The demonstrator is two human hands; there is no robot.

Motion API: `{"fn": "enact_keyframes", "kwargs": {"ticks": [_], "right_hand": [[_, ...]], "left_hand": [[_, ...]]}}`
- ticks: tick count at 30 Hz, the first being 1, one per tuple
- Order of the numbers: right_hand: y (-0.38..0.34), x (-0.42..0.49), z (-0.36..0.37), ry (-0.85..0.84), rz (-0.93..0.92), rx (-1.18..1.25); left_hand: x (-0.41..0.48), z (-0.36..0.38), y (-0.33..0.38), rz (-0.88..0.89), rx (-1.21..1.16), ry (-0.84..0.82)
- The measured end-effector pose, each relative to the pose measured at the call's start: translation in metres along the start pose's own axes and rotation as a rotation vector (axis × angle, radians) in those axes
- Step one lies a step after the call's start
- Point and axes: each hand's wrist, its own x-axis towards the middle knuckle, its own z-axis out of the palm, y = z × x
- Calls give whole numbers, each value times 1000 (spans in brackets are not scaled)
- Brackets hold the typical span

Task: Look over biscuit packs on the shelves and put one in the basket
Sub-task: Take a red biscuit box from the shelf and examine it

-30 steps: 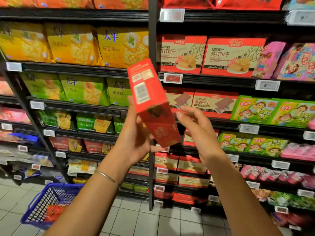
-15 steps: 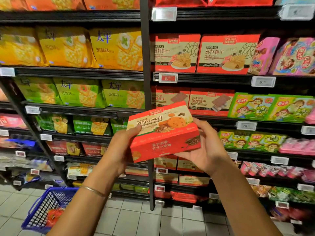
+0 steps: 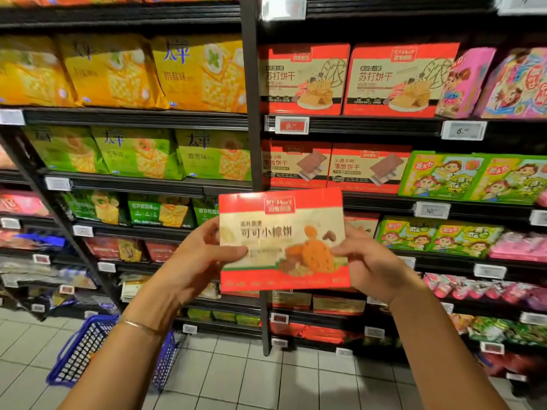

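A red and cream biscuit box [image 3: 281,232] with a cookie picture is held up flat, its front face toward me, in front of the shelves. My left hand [image 3: 195,261] grips its left edge, thumb on the front. At the right edge my right hand [image 3: 367,261] grips it the same way. The blue wire basket [image 3: 85,347] stands on the tiled floor at the lower left, partly hidden behind my left forearm.
Black shelves [image 3: 133,118] hold yellow and green cracker bags on the left. Red biscuit boxes [image 3: 305,78] and colourful cartoon packs [image 3: 444,176] fill the right bay. A black upright post [image 3: 251,113] divides the two bays. Grey floor tiles [image 3: 266,380] lie below.
The box has turned from standing on end, back label showing, to lying level with its front face toward me. Both hands now hold its side edges.
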Motion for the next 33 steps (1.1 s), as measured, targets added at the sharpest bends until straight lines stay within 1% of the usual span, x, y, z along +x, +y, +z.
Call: {"fn": "enact_keyframes", "kwargs": {"ticks": [2,4,7,10,13,16,18,20,22,23,24,25,27,29,31,33], "right_hand": [[2,-1,-4,50,-55,-207],[6,-1,-7,107,-111,-355],[16,-1,-9,205,-196,-362],[20,-2,-14,250,-270,-397],[20,0,-20,216,-289,-319],[28,4,-25,221,-277,-49],[41,8,-28,233,-192,100],[54,11,-36,248,-94,200],[66,13,-45,249,-7,293],[71,13,-47,217,54,347],[76,14,-48,180,123,389],[80,14,-47,166,189,401],[86,14,-46,211,293,364],[89,13,-46,228,344,377],[86,9,-46,283,407,347],[85,10,-52,312,453,262]], "left_hand": [[-1,2,-5,138,207,5],[0,7,-11,293,375,40],[1,19,-21,469,401,73],[3,23,-27,546,393,96],[5,25,-25,510,357,79],[5,37,-22,499,288,57],[5,51,-21,505,304,1],[6,67,-21,460,295,-144],[10,80,-23,366,215,-278],[12,88,-25,312,162,-304],[14,96,-26,259,126,-296],[16,103,-30,223,95,-268],[17,115,-45,145,-12,-221],[21,126,-59,46,-94,-168],[23,130,-71,20,-89,-166],[29,136,-75,-21,-48,-170]]}}
